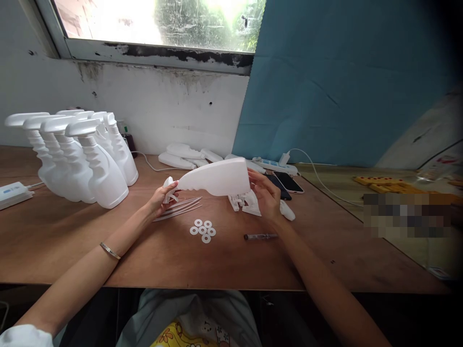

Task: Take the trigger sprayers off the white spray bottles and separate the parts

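Bottle (pixel 217 178) held sideways above bench (pixel 224 270): left hand (pixel 158 201) clamped on spray head (pixel 168 182), right hand (pixel 266 195) clasping base (pixel 246 177), presumably to steady both ends.

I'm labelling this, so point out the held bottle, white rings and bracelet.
Held bottle (pixel 220 177), head view: middle of its side.
White rings (pixel 200 231), head view: centre ring's left edge.
Bracelet (pixel 110 251), head view: middle of its band.

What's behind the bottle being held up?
White bottles lie near the wall; the held bottle covers some parts, so I can't see how many there are.
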`<state>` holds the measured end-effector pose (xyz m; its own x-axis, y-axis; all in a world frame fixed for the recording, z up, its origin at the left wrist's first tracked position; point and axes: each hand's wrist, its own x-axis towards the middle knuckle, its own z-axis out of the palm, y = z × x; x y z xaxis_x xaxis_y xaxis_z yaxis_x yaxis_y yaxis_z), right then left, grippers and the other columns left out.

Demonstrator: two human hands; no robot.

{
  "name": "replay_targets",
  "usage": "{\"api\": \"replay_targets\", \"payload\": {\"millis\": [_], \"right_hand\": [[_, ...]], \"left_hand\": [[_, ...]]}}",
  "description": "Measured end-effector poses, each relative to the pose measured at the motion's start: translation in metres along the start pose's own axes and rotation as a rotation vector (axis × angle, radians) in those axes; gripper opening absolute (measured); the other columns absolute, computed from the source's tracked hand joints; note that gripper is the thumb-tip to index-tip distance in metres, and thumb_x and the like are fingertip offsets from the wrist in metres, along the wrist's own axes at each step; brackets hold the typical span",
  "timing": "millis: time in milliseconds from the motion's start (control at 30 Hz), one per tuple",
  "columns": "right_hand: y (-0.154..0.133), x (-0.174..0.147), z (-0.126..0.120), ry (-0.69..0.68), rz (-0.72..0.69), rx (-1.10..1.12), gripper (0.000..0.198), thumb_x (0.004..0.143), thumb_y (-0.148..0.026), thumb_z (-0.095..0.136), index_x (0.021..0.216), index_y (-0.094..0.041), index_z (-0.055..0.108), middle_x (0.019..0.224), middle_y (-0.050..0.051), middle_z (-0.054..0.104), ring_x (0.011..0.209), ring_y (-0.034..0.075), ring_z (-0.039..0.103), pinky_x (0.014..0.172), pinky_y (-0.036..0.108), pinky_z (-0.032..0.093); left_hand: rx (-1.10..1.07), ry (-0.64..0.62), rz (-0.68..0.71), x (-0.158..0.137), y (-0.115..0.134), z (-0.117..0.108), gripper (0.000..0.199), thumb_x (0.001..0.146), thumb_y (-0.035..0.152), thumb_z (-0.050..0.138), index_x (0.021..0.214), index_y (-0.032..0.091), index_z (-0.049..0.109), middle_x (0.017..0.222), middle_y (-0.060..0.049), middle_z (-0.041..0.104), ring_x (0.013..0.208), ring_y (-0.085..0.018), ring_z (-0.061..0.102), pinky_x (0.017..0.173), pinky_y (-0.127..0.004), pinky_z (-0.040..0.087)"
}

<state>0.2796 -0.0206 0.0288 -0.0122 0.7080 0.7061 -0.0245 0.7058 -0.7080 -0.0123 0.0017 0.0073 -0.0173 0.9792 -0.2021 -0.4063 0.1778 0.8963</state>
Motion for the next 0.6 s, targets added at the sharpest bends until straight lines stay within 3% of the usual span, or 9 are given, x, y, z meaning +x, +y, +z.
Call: {"api": "replay_targets", "payload": {"millis": [200,300,467,600], "right_hand": [[0.0044,0.0005,-0.0027,-0.072,-0.003,-0.072,0.052,0.069,-0.029,0.067,0.119,-0.029,0.053,0.108,0.004,0.051,0.089,0.018,0.055,0.081,0.036,0.047],[0.0041,-0.0011,-0.0015,-0.032,-0.081,-0.173,0.047,0.068,-0.03,0.07,0.112,-0.028,0.055,0.106,0.004,0.049,0.096,0.019,0.052,0.083,0.036,0.047],[-0.0029,-0.0029,0.0014,0.023,-0.211,-0.267,0.034,0.063,-0.039,0.073,0.084,-0.023,0.051,0.131,0.006,0.038,0.117,0.025,0.043,0.097,0.045,0.038],[-0.0043,-0.0034,0.0021,-0.016,-0.176,-0.243,0.037,0.066,-0.039,0.072,0.084,-0.022,0.044,0.123,0.009,0.049,0.12,0.026,0.042,0.099,0.048,0.034]], "left_hand": [[-0.002,-0.005,-0.011,-0.0035,0.0014,0.0026,0.018,0.07,0.021,0.067,0.081,0.011,0.057,0.064,-0.002,0.063,0.043,-0.007,0.053,0.041,-0.017,0.047],[0.011,-0.013,-0.018,-0.0055,0.0021,0.0046,0.019,0.069,0.024,0.068,0.079,0.011,0.057,0.063,-0.002,0.063,0.042,-0.007,0.052,0.04,-0.017,0.045],[0.048,-0.037,-0.027,-0.0056,0.0018,0.0048,0.023,0.07,0.028,0.067,0.083,0.011,0.059,0.068,-0.005,0.066,0.043,-0.007,0.052,0.038,-0.016,0.042],[0.08,-0.036,-0.027,-0.0057,0.0014,0.0032,0.026,0.069,0.031,0.069,0.083,0.011,0.059,0.067,-0.005,0.065,0.043,-0.007,0.052,0.037,-0.015,0.041]]}}
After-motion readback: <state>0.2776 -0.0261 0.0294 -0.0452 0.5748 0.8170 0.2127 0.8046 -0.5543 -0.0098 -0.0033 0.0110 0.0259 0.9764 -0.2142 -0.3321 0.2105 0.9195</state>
